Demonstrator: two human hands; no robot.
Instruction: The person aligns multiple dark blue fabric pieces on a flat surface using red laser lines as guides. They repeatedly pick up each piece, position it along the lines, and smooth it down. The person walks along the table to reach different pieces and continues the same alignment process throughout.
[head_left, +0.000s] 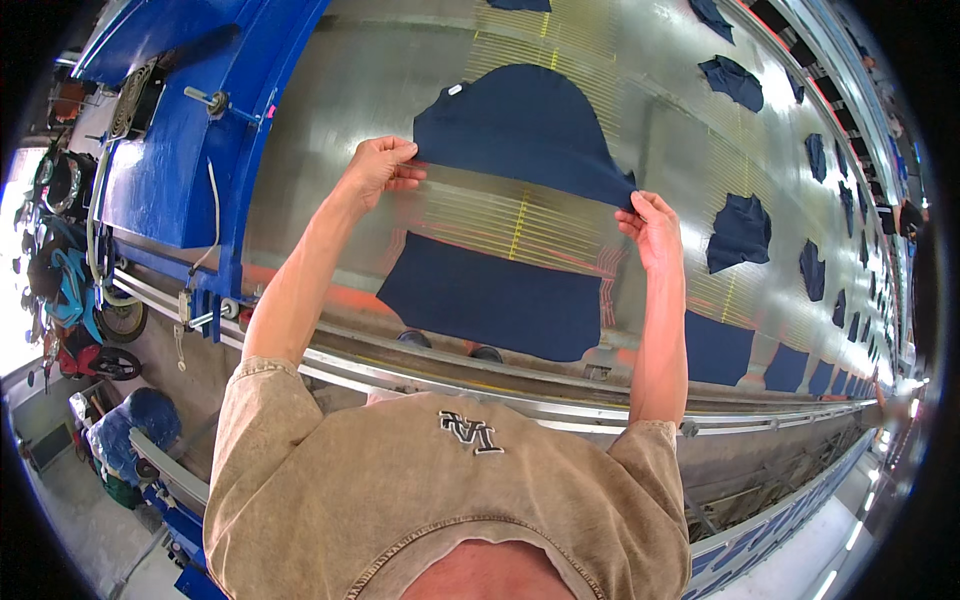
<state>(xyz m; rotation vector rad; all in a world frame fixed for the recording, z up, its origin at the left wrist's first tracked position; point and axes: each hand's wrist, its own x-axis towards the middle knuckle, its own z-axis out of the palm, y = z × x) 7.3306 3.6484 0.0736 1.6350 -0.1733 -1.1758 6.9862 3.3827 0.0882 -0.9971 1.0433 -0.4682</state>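
Note:
A navy fabric piece (515,125) with a curved top edge and a small white tag at its upper left is stretched between my hands over the long metal table (340,80). My left hand (375,170) pinches its lower-left corner. My right hand (648,225) grips its lower-right corner. Below it a second navy piece (490,295), with a straight top edge, lies flat on the table among yellow and red printed lines.
A blue machine frame (160,170) stands at the left, with motorbikes (75,310) beyond it. More navy pieces (737,232) lie along the table to the right. A metal rail (540,410) runs along the near edge.

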